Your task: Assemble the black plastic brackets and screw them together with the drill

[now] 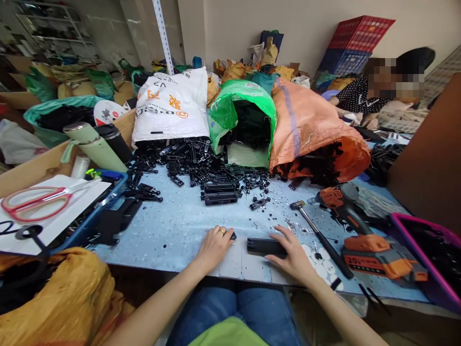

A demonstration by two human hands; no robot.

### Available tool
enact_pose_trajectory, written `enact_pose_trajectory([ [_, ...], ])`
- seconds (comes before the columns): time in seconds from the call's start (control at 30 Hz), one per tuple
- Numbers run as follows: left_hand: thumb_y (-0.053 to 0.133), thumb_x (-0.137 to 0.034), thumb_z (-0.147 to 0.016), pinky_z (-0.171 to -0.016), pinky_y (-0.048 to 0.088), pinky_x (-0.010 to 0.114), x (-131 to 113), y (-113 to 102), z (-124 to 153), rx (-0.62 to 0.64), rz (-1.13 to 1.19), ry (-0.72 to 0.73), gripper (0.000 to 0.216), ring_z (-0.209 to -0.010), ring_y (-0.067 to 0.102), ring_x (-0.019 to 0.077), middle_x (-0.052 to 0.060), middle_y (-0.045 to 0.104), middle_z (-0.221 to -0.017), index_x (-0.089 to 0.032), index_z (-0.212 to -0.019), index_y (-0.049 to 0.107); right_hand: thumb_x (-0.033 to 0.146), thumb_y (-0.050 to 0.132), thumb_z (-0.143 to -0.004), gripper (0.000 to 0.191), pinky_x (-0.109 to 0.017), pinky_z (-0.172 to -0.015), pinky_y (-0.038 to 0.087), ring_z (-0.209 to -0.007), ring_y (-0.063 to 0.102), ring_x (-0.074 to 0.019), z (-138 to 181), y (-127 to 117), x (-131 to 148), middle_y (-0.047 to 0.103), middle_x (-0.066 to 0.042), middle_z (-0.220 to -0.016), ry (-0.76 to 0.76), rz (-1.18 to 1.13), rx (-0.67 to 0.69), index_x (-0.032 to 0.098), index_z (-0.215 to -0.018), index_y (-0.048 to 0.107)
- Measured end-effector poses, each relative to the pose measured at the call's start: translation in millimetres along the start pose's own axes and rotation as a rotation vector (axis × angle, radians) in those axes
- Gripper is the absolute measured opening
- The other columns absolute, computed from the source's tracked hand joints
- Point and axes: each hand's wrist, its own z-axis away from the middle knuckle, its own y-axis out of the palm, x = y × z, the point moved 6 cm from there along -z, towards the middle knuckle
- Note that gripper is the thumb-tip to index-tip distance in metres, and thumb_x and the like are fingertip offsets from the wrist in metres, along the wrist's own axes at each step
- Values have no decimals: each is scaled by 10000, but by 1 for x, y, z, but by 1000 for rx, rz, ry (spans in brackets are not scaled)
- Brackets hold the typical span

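Note:
My left hand point(216, 247) rests low over the front of the blue tabletop point(144, 245), its fingers closed on a small black part point(233, 236) that shows only at the fingertips. To the right of it lies a long black rectangular part point(264, 246) with ridges along its length. My right hand point(293, 252) is around the right end of this part, thumb on the near side and fingers spread on the far side. Whether the fingertips touch it I cannot tell. Several similar black bars point(221, 193) are stacked farther back, beside a short black linkage piece point(260, 203).
A hammer point(320, 235) and an orange cordless drill point(363, 235) lie at right, near a pink-rimmed bin point(425, 259). White point(171, 108), green point(245, 115) and orange point(309, 129) sacks stand behind loose black parts. Scissors point(39, 202) lie at left. A person point(360, 98) sits back right.

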Motion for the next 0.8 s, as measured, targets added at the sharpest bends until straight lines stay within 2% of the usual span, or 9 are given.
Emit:
enact_pose_trajectory([
  [0.1,341,-277,-932,-802,489,371,0,-9,1,-70,308,-98,344,-919,564,202,105,557,-1057,-187,-1238,471,460,569,-800,441,-546,-1055,215,-1171,457,-279,-14,14,21,562,-83,-1192,-122,75,167,282,-1203,541],
  [0.17,298,-291,-943,-695,522,305,-5,-11,0,-53,576,-178,379,-752,595,141,93,540,-1092,-208,-1291,423,450,465,-866,415,-474,-990,356,-1053,543,-234,-29,21,34,591,-78,-1130,-25,-88,153,283,-1244,508],
  [0.27,300,-324,-943,-527,509,251,-19,-11,-6,-30,841,-248,411,-510,532,67,77,541,-1077,-226,-1334,382,508,376,-888,512,-375,-759,515,-809,628,-198,-42,36,48,628,-72,-998,230,-576,163,269,-1340,388],
  [0.33,356,-318,-929,-630,525,274,-23,-18,-10,-121,851,-267,407,-617,579,97,78,555,-1068,-210,-1316,418,542,353,-885,576,-340,-619,534,-640,628,-179,-44,46,55,633,-35,-787,373,-895,200,258,-1384,311],
  [0.4,415,-295,-909,-813,494,325,-27,-26,-14,-205,799,-249,378,-854,594,158,80,576,-1046,-188,-1264,489,564,397,-862,630,-311,-548,524,-571,607,-171,-46,48,55,596,-4,-649,447,-1057,155,246,-1396,293],
  [0.47,435,-277,-900,-900,446,352,-29,-31,-17,-221,764,-220,354,-990,551,188,84,586,-1023,-173,-1225,532,559,461,-836,646,-290,-543,511,-565,591,-161,-48,42,52,586,2,-620,435,-1068,93,233,-1380,339],
  [0.57,416,-268,-907,-862,455,338,-29,-38,-17,-201,738,-201,358,-944,554,181,84,578,-990,-171,-1232,530,528,450,-856,596,-277,-553,484,-559,560,-140,-54,32,51,568,0,-626,316,-938,142,206,-1355,398],
  [0.67,411,-266,-911,-807,468,322,-30,-43,-15,-207,687,-192,359,-874,559,170,77,562,-961,-192,-1245,520,463,432,-887,507,-275,-591,469,-586,535,-110,-59,19,56,548,-18,-772,122,-707,184,235,-1340,425],
  [0.8,401,-249,-917,-786,472,312,-38,-44,-12,-348,659,-220,344,-867,557,166,82,552,-962,-199,-1233,527,407,426,-901,467,-270,-617,472,-608,513,-100,-63,12,68,522,-26,-850,4,-534,96,274,-1348,407],
])
